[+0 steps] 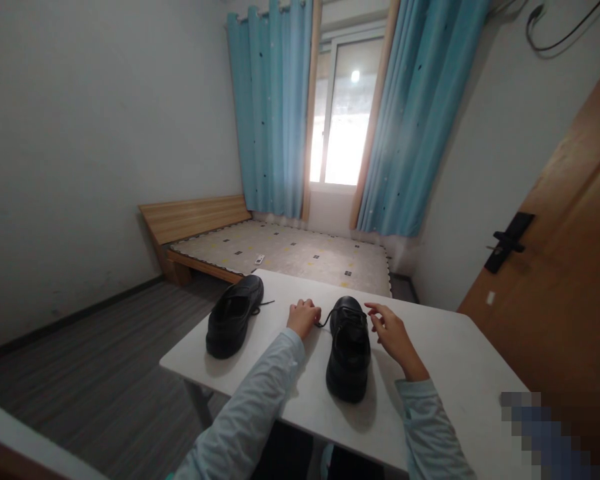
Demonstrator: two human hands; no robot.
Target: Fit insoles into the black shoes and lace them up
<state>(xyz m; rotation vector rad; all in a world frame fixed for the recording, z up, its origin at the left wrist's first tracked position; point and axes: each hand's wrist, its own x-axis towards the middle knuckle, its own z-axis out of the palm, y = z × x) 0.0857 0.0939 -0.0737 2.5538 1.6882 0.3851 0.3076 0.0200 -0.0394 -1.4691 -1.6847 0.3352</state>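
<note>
Left hand: the left hand is just left of the near shoe, its fingers curled; a lace runs to its fingertips, but I cannot tell whether they pinch it.
Right hand: the right hand is just right of that shoe, fingers loosely bent and spread apart, the index near the toe.
Near shoe: the black near shoe stands upright on the table, between the hands, toe toward the bed.
Other shoe: the other shoe, also black, stands upright by the table's left edge, its own lace sticking out rightward.
Bed: beyond the table, with a small white object on it.
Window: the window is between blue curtains.
Door: the wooden door is at right, with a black handle.
</note>
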